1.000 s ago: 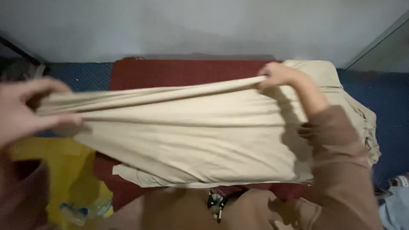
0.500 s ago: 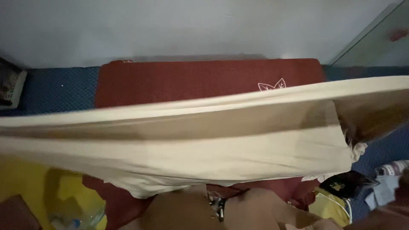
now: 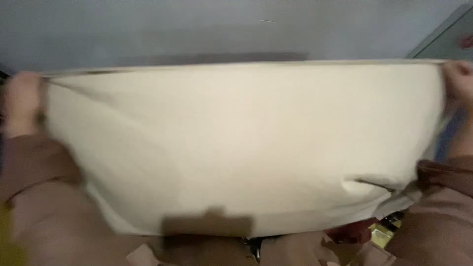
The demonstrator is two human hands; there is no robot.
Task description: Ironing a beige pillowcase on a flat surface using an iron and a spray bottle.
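Between both hands, left hand [image 3: 20, 101] and right hand [image 3: 458, 79] pinching its top corners, cream cloth [image 3: 246, 148] stretched flat.

Whole frame motion-blurred. Cream cloth [image 3: 246, 143] hides centre. Left hand [image 3: 22, 103] smeared at left edge; right hand [image 3: 458, 81] cut off at right edge.

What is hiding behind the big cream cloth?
The cream cloth, stretched between the left hand and right hand, covers nearly everything. Only the grey wall above and a red scrap below show; the rest is hidden.
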